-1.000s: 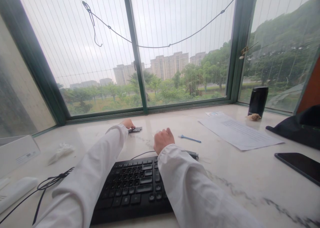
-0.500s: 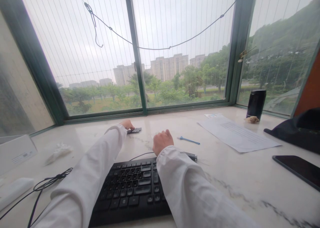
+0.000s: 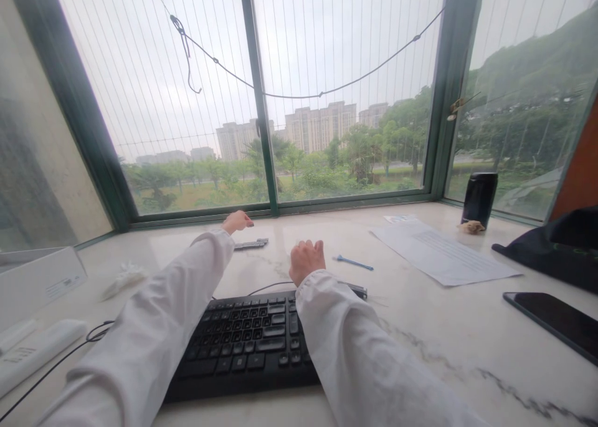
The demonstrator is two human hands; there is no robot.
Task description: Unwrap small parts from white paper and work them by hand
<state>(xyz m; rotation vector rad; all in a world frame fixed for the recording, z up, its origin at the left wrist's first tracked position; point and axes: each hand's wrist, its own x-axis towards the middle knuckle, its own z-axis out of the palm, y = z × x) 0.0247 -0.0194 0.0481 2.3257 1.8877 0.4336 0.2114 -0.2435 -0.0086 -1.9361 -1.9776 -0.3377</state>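
Observation:
Pinched fingers of my left hand (image 3: 237, 221) hover over the far side of the counter, with a small dark piece at their tips that looks like a keycap. Just below that hand lies a neat group of dark keycaps (image 3: 252, 245). My right hand (image 3: 307, 260) is closed in a loose fist behind the keyboard; what it holds, if anything, is hidden. The black keyboard (image 3: 243, 346) lies between my forearms, with bare key sockets in its middle rows. A thin blue tool (image 3: 354, 263) rests to the right of my right hand.
A printed sheet (image 3: 443, 252), a black can (image 3: 479, 199), a phone (image 3: 555, 321) and a black cloth item (image 3: 555, 246) are on the right. To the left are a white box (image 3: 51, 283), crumpled plastic (image 3: 125, 280) and a cable (image 3: 60, 349). Windows stand behind.
My left hand has lifted up and away from the keycaps on the counter. The right hand stays a fist in nearly the same place. The view has shifted slightly.

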